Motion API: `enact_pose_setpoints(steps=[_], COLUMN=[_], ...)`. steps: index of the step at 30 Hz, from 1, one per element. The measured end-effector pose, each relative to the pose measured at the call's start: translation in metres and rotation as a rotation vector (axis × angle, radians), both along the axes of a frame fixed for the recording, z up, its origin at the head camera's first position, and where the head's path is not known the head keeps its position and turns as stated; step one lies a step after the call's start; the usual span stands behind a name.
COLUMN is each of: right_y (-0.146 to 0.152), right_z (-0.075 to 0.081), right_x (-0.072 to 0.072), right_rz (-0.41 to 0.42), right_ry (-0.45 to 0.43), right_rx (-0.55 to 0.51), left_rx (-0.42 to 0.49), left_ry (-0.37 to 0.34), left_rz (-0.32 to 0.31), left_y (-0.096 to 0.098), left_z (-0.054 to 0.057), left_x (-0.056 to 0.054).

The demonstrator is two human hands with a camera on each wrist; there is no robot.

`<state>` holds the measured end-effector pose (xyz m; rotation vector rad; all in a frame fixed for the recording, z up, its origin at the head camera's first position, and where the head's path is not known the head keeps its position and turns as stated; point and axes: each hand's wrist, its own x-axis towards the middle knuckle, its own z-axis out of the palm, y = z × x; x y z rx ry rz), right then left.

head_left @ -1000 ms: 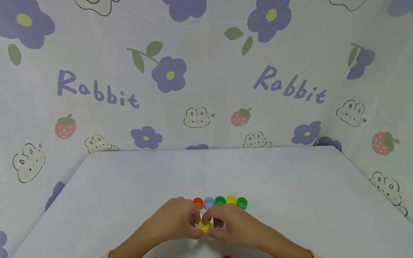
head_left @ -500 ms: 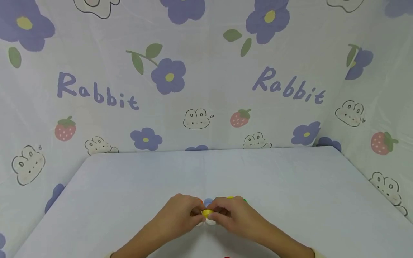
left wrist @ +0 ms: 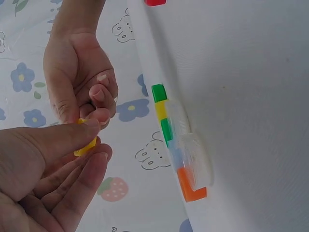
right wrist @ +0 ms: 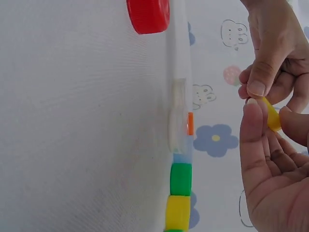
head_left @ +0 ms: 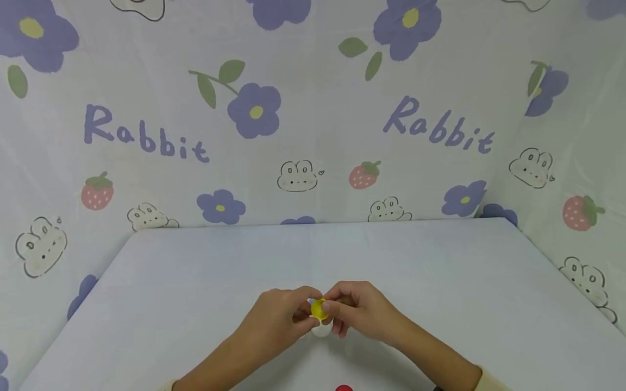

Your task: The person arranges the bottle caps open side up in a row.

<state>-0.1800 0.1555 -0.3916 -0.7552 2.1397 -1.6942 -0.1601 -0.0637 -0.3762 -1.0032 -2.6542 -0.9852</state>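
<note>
A small yellow bottle cap [head_left: 319, 310] is raised above the table between the two hands. My left hand [head_left: 276, 315] pinches it from the left with thumb and fingers. From the other side my right hand [head_left: 365, 312] grips its edge, thumb over the front. In the head view the cap's round hollow face shows, partly covered by the right thumb. Both wrist views show only a yellow sliver between the fingertips. Below the hands, a clear whitish round piece [head_left: 321, 329] lies on the table; the left wrist view shows two such clear pieces [left wrist: 199, 162].
A row of caps stands behind the clear pieces: orange [left wrist: 192, 193], light blue [left wrist: 175, 155], green [left wrist: 166, 129], yellow [left wrist: 161, 109] and another green [left wrist: 158, 93]. The hands mostly hide it in the head view. A red cap [right wrist: 148, 17] sits near the table's front edge.
Both hands have moved up and away from the body with the yellow cap, which has turned to show its hollow face. They now cover the row of caps in the head view.
</note>
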Motion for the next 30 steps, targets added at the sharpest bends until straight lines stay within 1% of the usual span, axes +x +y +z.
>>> enact_pose_setpoints(steps=[3,6,8,11,13,15,17,19,21,25,28,30], right_y=[0.002,0.006,0.011,0.017,0.019,0.019,0.018,0.017,0.016,0.016,0.015,0.015], right_z=[0.002,0.006,0.009,0.014,0.015,0.015,0.014,0.013,0.011,0.008,0.006,0.005], right_x=[-0.001,-0.001,0.000,0.001,0.002,0.003,0.004,0.005,0.005,0.004,0.003,0.002], right_rz=[0.010,0.051,0.093,0.144,0.158,0.162,0.162,0.160,0.156,0.145,0.126,0.106], right_ry=[-0.048,-0.031,0.007,0.129,0.206,0.261,0.276,0.272,0.279,0.294,0.314,0.329], right_rx=[0.009,0.066,0.118,0.224,0.302,0.379,0.453,0.515,0.567,0.625,0.666,0.695], left_rx=[0.015,0.005,-0.027,-0.090,-0.147,-0.196,-0.256,-0.306,-0.348,-0.389,-0.418,-0.446], left_ry=[0.024,0.031,0.015,0.009,0.018,0.033,0.031,0.014,0.001,-0.050,-0.077,-0.081], left_rz=[-0.010,-0.002,0.013,0.015,0.007,-0.007,-0.015,-0.021,-0.031,-0.037,-0.040,-0.043], left_y=[0.001,0.003,0.005,0.007,0.009,0.012,0.017,0.023,0.028,0.038,0.043,0.046], left_z=[0.000,0.000,0.002,0.001,-0.003,-0.010,-0.016,-0.021,-0.025,-0.027,-0.025,-0.024], left_x=[0.000,0.001,0.002,0.002,0.002,0.000,-0.001,-0.001,-0.002,-0.005,-0.008,-0.011])
